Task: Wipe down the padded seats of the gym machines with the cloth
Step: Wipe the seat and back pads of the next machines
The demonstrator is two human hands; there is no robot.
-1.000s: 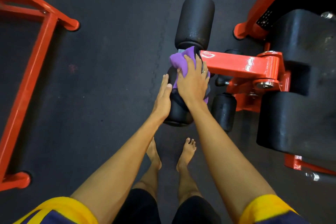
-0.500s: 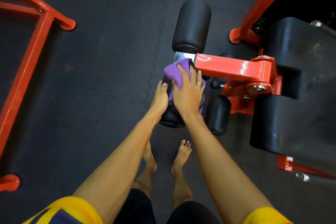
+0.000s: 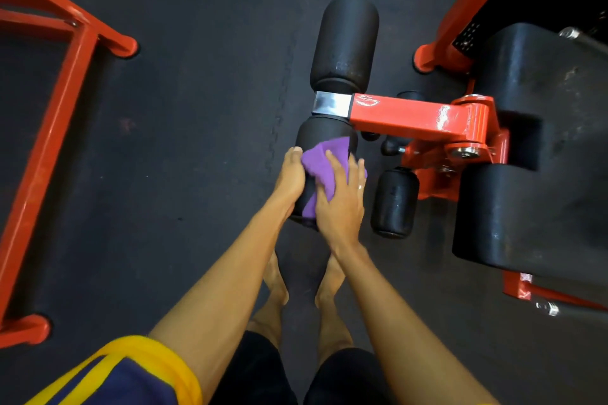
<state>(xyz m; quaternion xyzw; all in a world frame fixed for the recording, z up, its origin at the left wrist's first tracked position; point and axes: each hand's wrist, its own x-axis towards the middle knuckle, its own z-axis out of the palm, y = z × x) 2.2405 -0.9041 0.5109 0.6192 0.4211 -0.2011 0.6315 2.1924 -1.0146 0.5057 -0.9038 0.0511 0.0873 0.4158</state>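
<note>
A purple cloth (image 3: pixel 320 163) lies over the near black roller pad (image 3: pixel 324 138) of an orange gym machine. My right hand (image 3: pixel 340 200) presses the cloth flat against the pad with its fingers spread. My left hand (image 3: pixel 291 179) rests with straight fingers on the pad's left side, touching the cloth's edge. A second black roller pad (image 3: pixel 345 43) extends beyond the chrome joint (image 3: pixel 330 103). The machine's large black padded seat (image 3: pixel 533 148) sits to the right, apart from both hands.
An orange arm (image 3: pixel 411 115) links the rollers to the machine. A smaller black roller (image 3: pixel 394 202) hangs lower right of my right hand. Another orange frame (image 3: pixel 49 128) stands on the dark rubber floor (image 3: pixel 197 108) at left. My bare feet are below the pad.
My right hand and the cloth slid down the near roller toward me, uncovering the chrome joint. My left hand stayed on the pad's left side.
</note>
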